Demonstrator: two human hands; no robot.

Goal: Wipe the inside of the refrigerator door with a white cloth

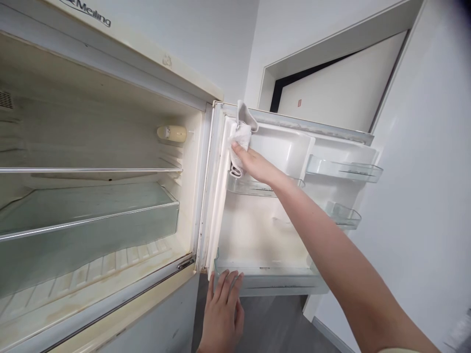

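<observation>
An old cream fridge (110, 29) stands open with its upper door (294, 127) swung out to the right. My right hand (253, 164) presses a white cloth (241, 132) against the door's inner gasket near the top hinge side, fingers closed on the cloth. My left hand (222, 314) rests flat with fingers stretched out against the bottom edge of the door, by the lowest door shelf (272, 282).
Inside the fridge are glass shelves (88, 169), a clear drawer (91, 230) and a lamp cover (171, 132). The door carries clear plastic bins (344, 169). A white wall is at right, a doorway (331, 83) behind, grey floor below.
</observation>
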